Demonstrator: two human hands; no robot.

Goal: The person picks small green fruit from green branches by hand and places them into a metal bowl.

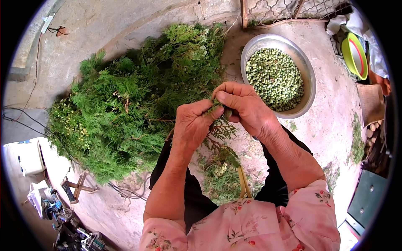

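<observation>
My left hand (pixel 192 120) pinches a green conifer sprig (pixel 216 108), its thumb and fingers closed around the stem. My right hand (pixel 243 105) meets it there, thumb and forefinger closed on the sprig's tip; whether a cone sits between them is hidden. Scaly leaves of a lower branch (pixel 221 130) hang beneath both hands. To the left spreads a large heap of cut conifer branches (pixel 125 94), with pale green cones showing at its far end. Right of my right hand stands a metal basin (pixel 309 84), partly filled with small green cones (pixel 273 78).
Loose trimmings (pixel 223 182) lie on the concrete floor between my legs. A folding stool (pixel 78 186) and black cables (pixel 125 191) are at the lower left. A lime-green basin (pixel 353 56) leans at the right beside stacked firewood (pixel 372 131). A metal grille (pixel 273 12) stands at the back.
</observation>
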